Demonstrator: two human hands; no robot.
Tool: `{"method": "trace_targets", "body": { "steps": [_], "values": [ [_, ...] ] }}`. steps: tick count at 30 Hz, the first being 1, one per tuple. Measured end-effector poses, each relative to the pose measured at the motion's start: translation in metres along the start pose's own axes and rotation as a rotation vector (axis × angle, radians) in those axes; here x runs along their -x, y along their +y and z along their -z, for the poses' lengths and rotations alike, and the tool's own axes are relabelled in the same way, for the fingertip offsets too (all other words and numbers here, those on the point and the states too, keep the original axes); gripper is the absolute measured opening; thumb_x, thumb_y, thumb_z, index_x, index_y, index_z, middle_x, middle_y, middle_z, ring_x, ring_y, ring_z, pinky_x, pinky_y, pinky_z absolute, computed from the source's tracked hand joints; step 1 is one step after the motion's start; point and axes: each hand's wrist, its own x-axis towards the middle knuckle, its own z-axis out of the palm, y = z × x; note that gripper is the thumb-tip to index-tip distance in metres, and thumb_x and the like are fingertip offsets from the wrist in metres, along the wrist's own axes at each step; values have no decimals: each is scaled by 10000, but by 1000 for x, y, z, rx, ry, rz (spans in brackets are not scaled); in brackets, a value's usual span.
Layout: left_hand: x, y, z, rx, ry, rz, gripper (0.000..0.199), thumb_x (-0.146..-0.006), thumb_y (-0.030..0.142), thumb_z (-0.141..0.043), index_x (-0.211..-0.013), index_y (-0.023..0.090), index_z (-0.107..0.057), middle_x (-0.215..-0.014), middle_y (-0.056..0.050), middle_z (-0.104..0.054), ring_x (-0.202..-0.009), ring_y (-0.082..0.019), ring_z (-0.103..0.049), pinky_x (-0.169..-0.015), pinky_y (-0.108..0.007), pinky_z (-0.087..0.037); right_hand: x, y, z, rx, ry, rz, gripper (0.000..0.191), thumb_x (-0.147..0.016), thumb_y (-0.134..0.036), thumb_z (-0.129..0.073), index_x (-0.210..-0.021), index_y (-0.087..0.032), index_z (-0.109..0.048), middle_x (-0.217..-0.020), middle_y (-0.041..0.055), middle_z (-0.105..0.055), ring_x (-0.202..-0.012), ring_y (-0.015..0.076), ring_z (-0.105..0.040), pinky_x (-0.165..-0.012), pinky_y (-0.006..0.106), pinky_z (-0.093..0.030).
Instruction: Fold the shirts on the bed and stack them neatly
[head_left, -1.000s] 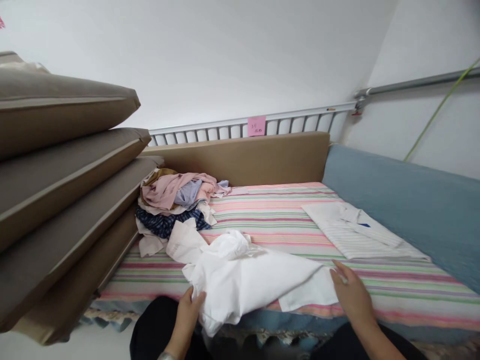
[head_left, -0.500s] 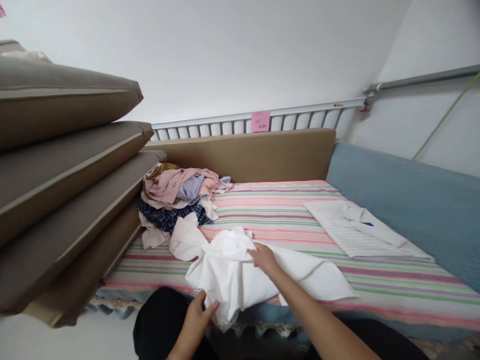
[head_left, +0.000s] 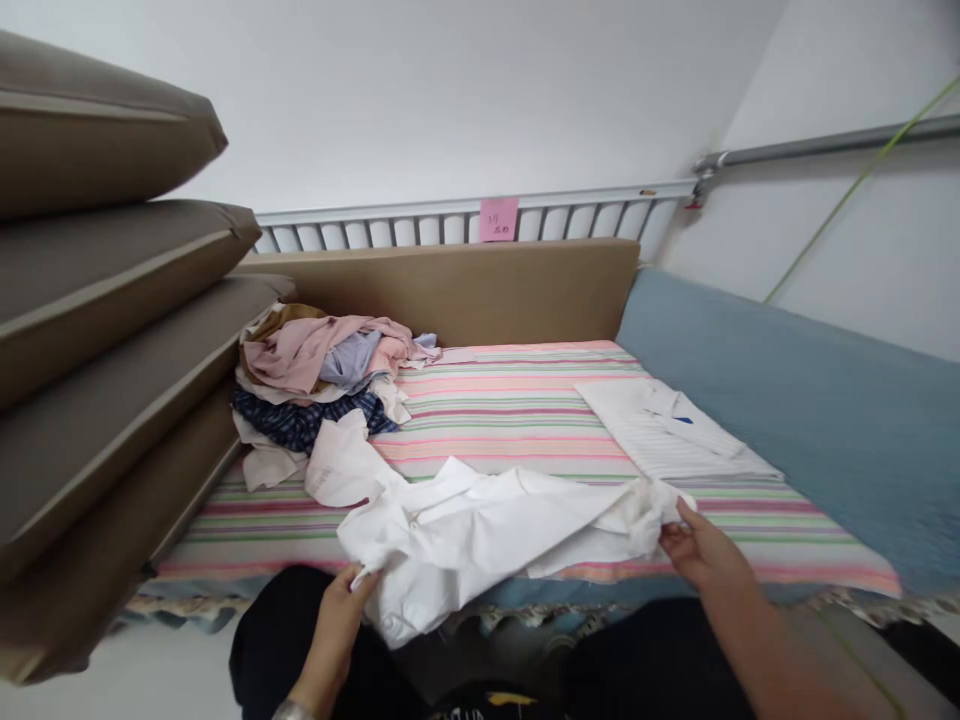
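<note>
A white shirt [head_left: 480, 530] lies crumpled along the front edge of the striped bed cover, part of it hanging over the edge. My left hand [head_left: 346, 600] pinches its left end near the edge. At the other end my right hand [head_left: 694, 545] grips a bunched part of the same cloth, its fingers partly hidden. Between both hands the fabric is stretched sideways with loose folds. A folded white striped shirt [head_left: 675, 435] with a small dark blue patch rests flat farther back on the right.
A heap of mixed clothes [head_left: 322, 360] sits at the back left beside stacked brown cushions [head_left: 112, 330]. A brown board [head_left: 457, 295] stands along a white radiator [head_left: 360, 233] bearing a pink note [head_left: 498, 219]. A blue-grey cushion [head_left: 810, 400] borders the right side.
My right hand has moved from the shirt's middle to its right end, pulling the cloth out sideways. My left hand has closed on the left end. The view has shifted slightly.
</note>
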Motion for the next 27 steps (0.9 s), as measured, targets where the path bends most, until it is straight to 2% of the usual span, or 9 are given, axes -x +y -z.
{"method": "trace_targets", "body": {
  "steps": [4,8,12,15,17,18,20,23,27],
  "values": [
    [-7,13,4,-146,31,-189,202,-563,259,-637,-742,185,-578,-662,24,-632,-673,-174,-582,-649,-264,-439,7,-20,10,-67,75,48,120,-786,-122,-550,-719,-220,-559,-559,-28,-541,-366,67,-465,-383,147,-458],
    [-5,21,0,-143,16,-217,201,-584,267,-621,-767,194,-581,-683,20,-638,-691,-173,-587,-666,-264,-441,4,-25,4,8,26,92,112,-726,-135,-595,-748,-229,-539,-699,6,-596,-515,104,-584,-521,195,-533],
    [0,32,-8,-73,0,-200,116,-600,269,-623,-673,182,-599,-652,26,-608,-668,-148,-547,-647,-239,-418,17,-8,-27,489,-99,363,299,-639,-271,-666,-902,-208,-540,-964,62,-622,-881,224,-640,-838,395,-530],
    [4,43,-19,16,-2,-174,98,-617,253,-630,-667,180,-589,-633,44,-576,-632,-114,-501,-614,-211,-389,66,26,-62,1006,-328,793,554,-696,-385,-611,-1205,-198,-498,-1341,138,-457,-1243,308,-422,-1041,501,-340],
    [8,52,-31,78,-12,-158,97,-633,248,-631,-673,179,-577,-623,53,-559,-610,-97,-476,-597,-199,-374,110,61,-80,1220,-662,926,603,-757,-395,-554,-1320,-224,-424,-1423,112,-379,-1310,275,-340,-1080,478,-288],
    [10,57,-38,107,-24,-158,94,-643,244,-629,-677,177,-572,-622,55,-554,-603,-90,-468,-593,-196,-371,129,79,-86,1311,-853,934,647,-746,-385,-576,-1353,-258,-389,-1446,84,-355,-1321,265,-324,-1081,469,-291],
    [15,66,-52,157,-63,-164,82,-663,232,-617,-684,175,-563,-616,55,-544,-584,-81,-456,-578,-192,-368,153,113,-92,1408,-1034,947,682,-729,-315,-598,-1371,-294,-370,-1471,49,-317,-1338,263,-295,-1092,479,-259],
    [16,71,-62,206,-153,-181,97,-688,241,-611,-748,179,-567,-640,45,-557,-574,-83,-479,-555,-197,-383,144,134,-90,1408,-984,861,422,-810,-235,-471,-1223,-252,-553,-1291,75,-548,-1203,247,-479,-1043,469,-327],
    [-5,60,-48,139,-209,-287,427,-662,241,-663,-1074,212,-558,-974,-41,-660,-849,-151,-603,-779,-279,-463,104,110,-87,1270,-834,649,354,-887,-337,-342,-982,-206,-657,-907,75,-699,-886,217,-640,-826,378,-496]
  ]
}}
